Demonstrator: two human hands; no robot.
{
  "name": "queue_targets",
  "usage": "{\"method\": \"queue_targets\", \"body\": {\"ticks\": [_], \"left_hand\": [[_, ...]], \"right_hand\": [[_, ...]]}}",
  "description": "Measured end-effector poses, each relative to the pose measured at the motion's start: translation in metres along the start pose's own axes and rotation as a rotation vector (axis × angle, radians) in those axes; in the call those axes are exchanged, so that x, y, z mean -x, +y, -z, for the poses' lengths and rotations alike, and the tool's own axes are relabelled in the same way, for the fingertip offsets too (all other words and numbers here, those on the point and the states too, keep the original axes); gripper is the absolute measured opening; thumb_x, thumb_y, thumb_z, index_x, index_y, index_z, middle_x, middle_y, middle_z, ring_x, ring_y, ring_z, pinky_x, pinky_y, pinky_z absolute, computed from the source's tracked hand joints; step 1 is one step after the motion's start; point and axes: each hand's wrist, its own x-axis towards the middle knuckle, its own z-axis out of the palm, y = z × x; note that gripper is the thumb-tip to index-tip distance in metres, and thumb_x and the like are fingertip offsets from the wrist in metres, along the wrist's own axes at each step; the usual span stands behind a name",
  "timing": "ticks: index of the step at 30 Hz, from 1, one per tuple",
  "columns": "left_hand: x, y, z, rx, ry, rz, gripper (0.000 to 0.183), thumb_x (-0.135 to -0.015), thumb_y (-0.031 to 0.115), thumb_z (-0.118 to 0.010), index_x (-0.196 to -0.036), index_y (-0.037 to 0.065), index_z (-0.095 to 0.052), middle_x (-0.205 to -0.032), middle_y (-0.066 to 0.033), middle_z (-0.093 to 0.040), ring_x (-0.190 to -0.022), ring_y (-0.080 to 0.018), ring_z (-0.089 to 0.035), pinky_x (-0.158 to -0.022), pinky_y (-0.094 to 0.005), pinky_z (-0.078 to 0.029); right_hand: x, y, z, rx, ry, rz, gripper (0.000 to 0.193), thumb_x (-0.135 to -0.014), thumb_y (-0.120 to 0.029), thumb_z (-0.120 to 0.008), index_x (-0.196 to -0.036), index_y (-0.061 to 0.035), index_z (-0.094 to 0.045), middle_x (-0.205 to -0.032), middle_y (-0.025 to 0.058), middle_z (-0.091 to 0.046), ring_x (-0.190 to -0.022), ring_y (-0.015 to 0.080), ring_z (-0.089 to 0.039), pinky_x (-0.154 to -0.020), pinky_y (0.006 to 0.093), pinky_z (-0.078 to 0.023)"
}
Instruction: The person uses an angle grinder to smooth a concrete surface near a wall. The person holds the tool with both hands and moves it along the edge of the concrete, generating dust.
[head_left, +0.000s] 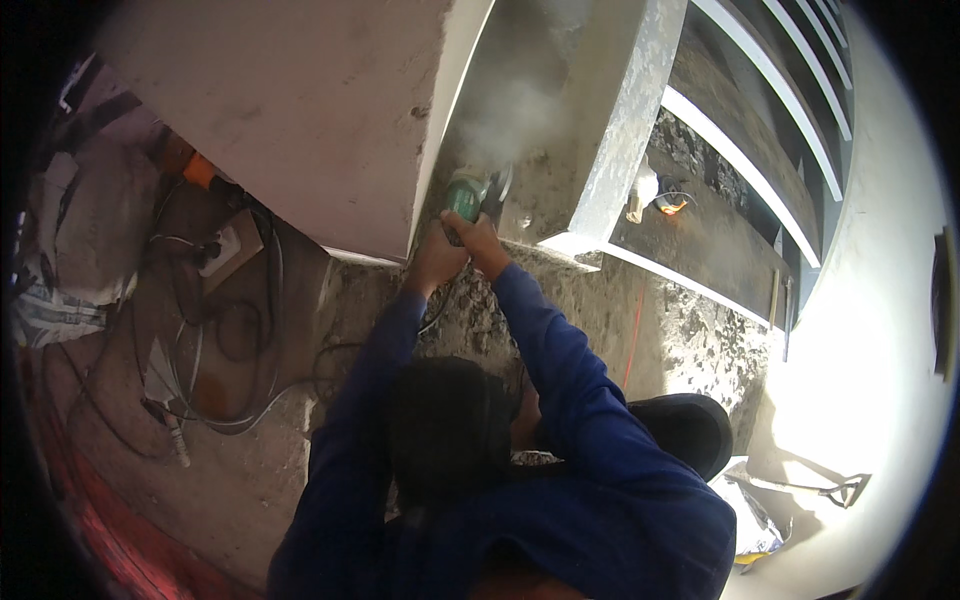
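Observation:
Both my arms, in blue sleeves, reach forward into a narrow gap. My left hand (437,260) is closed around the rear of a green angle grinder (463,196). Beside it, my right hand (481,243) also grips the tool, its thumb near the other hand. The grinder's head and guard point away from me, against a dusty grey surface (540,185). A pale cloud of dust (515,115) hangs just beyond it and blurs the contact. A dark cable (438,312) runs back from under my hands.
A broad plastered block (270,110) borders the gap on the left, a mottled grey beam (625,125) on the right. Tangled cables (235,345) and a trowel (163,375) lie at left. White slats (745,155) rise at right; a long-handled tool (815,488) lies lower right.

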Motion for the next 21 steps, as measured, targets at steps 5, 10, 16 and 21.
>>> {"method": "queue_targets", "body": {"ticks": [5, 10, 16, 21], "left_hand": [[-0.033, 0.015, 0.001, -0.019, -0.041, 0.061, 0.078, -0.073, 0.031, -0.079, -0.134, -0.006, -0.049, -0.119, -0.0305, -0.064, -0.114, -0.0434, -0.064, -0.094, -0.0462, -0.051], [-0.045, 0.021, -0.003, -0.071, 0.023, 0.078, 0.078, -0.071, 0.033, -0.081, -0.131, -0.007, -0.050, -0.119, -0.0287, -0.065, -0.112, -0.0428, -0.065, -0.093, -0.0462, -0.052], [-0.070, 0.030, -0.011, -0.120, 0.022, 0.117, 0.083, -0.071, 0.038, -0.083, -0.131, -0.008, -0.048, -0.118, -0.0292, -0.065, -0.112, -0.0430, -0.064, -0.093, -0.0465, -0.052], [-0.053, 0.041, -0.009, 0.064, 0.081, -0.084, 0.083, -0.075, 0.040, -0.082, -0.133, -0.006, -0.045, -0.120, -0.0262, -0.064, -0.113, -0.0398, -0.065, -0.093, -0.0458, -0.052]], "right_hand": [[-0.036, -0.011, 0.004, 0.002, 0.115, -0.043, 0.063, -0.082, -0.036, -0.083, -0.118, 0.0097, -0.060, -0.104, 0.0147, -0.067, -0.090, 0.0209, -0.066, -0.075, 0.0364, -0.054], [-0.064, -0.006, 0.010, 0.012, 0.059, -0.021, 0.066, -0.081, -0.036, -0.085, -0.121, 0.0099, -0.058, -0.106, 0.0162, -0.066, -0.094, 0.0230, -0.066, -0.075, 0.0371, -0.054], [-0.072, -0.038, 0.016, -0.024, 0.104, -0.020, 0.060, -0.081, -0.033, -0.085, -0.119, 0.0066, -0.060, -0.101, 0.0129, -0.067, -0.087, 0.0205, -0.066, -0.074, 0.0346, -0.055], [-0.024, -0.081, 0.015, 0.025, -0.118, 0.140, 0.066, -0.081, -0.035, -0.084, -0.123, 0.0076, -0.057, -0.104, 0.0135, -0.067, -0.087, 0.0202, -0.066, -0.076, 0.0344, -0.055]]}}
